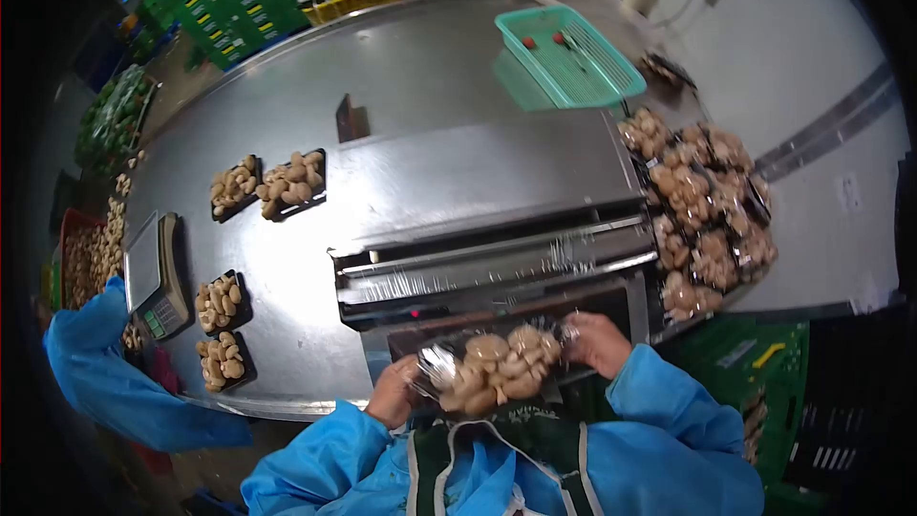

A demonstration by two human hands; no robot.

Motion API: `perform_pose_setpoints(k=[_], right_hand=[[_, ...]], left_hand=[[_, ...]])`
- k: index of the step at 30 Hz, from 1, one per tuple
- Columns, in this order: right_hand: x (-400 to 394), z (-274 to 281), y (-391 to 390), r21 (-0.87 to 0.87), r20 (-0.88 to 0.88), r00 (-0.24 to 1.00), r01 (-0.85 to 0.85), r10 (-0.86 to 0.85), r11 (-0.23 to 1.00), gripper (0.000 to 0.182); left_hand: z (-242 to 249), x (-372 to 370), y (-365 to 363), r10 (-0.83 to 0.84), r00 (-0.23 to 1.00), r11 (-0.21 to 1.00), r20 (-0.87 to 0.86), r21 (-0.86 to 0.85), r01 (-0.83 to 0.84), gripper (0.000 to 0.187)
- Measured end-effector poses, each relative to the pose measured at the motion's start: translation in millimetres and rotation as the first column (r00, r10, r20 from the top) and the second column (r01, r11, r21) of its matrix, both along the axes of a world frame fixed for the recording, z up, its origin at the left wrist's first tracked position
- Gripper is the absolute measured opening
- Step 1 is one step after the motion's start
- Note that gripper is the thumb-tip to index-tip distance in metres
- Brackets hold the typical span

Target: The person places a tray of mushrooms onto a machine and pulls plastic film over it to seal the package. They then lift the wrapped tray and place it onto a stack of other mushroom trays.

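So the person in blue sleeves has a film-wrapped pack of plump tan mushrooms (501,370) held up in front of the chest, right at the near edge of a low stainless-steel wrapping station with a slotted front (487,172). The left hand (392,394) pinches the film at one end, and the right hand (599,344) has its fingers curled on the film at the other. The fingertips are partly hidden, so can't tell how hard either one is squeezing.

Biggest worry imo: the shiny clear film. If one hand pulls harder than the other, it could split or slide out of the fingers, and the pack would tip and dump mushrooms over the edge. Squeezing the ends too much might bruise the caps. There's also a small red light (415,312) glowing on the station's front, just beyond the pack; if anything there runs hot (just a guess), film brushing it could shrink or get a hole.

Then there's the heap of wrapped mushroom packs (702,201) at the station's right end, piled loosely near the table edge. One more tossed on carelessly could start a slide. Over on the left, the uncovered black trays of mushrooms (219,302) sit near a flat-topped digital scale (162,277), where a co-worker's blue sleeve (115,382) could knock them.
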State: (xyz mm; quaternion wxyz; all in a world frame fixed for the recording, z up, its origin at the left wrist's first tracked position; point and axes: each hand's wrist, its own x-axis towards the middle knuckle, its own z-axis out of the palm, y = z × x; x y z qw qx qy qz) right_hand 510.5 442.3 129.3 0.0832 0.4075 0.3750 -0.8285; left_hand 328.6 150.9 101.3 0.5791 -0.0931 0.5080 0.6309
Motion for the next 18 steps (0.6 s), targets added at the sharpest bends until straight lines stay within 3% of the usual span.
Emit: perform_pose_setpoints(k=[2,3,4,5,7,8,11,13,15,17,18], right_hand=[[12,8,-1,-0.144,-0.191,0.949,0.226,-0.252,0.963,0.023],[9,20,-5,-0.082,-0.128,0.952,0.269,-0.278,0.96,0.028],[10,12,-12,0.103,-0.134,0.966,0.236,-0.221,0.966,0.028],[9,3,-18,0.283,-0.129,0.978,0.193,-0.162,0.94,0.028],[0,-2,-30,0.574,-0.123,0.99,0.122,-0.063,0.809,0.021],[-4,1,-33,0.574,-0.107,0.988,0.15,-0.108,0.805,0.02],[-4,-7,-35,0.553,-0.132,0.97,0.244,-0.205,0.796,0.02],[0,-12,-36,0.531,-0.167,0.953,0.303,-0.253,0.792,0.02],[6,-14,-35,0.648,-0.174,0.943,0.327,-0.285,0.688,0.018],[33,-18,-35,0.72,-0.153,0.952,0.292,-0.266,0.629,0.017],[50,-19,-37,0.788,-0.132,0.96,0.253,-0.248,0.562,0.016]], left_hand=[[9,10,0,0.186,0.979,0.982,-0.087,0.03,-0.184,0.027],[24,12,5,0.238,0.966,0.97,-0.099,0.069,-0.232,0.028],[5,15,-5,0.271,0.938,0.961,-0.217,0.124,-0.249,0.029],[9,17,-4,0.257,0.941,0.964,-0.221,0.122,-0.235,0.029],[25,23,2,0.286,0.885,0.958,-0.366,0.08,-0.277,0.03],[34,27,10,0.285,0.831,0.951,-0.479,0.031,-0.308,0.032],[17,27,8,0.238,0.775,0.937,-0.586,-0.071,-0.342,0.029],[19,33,21,0.272,0.772,0.9,-0.575,-0.132,-0.416,0.02],[4,35,21,0.156,0.688,0.934,-0.709,-0.121,-0.337,0.015],[2,35,11,0.143,0.669,0.935,-0.73,-0.122,-0.334,0.018],[3,36,0,0.053,0.578,0.942,-0.814,-0.152,-0.3,0.018]])
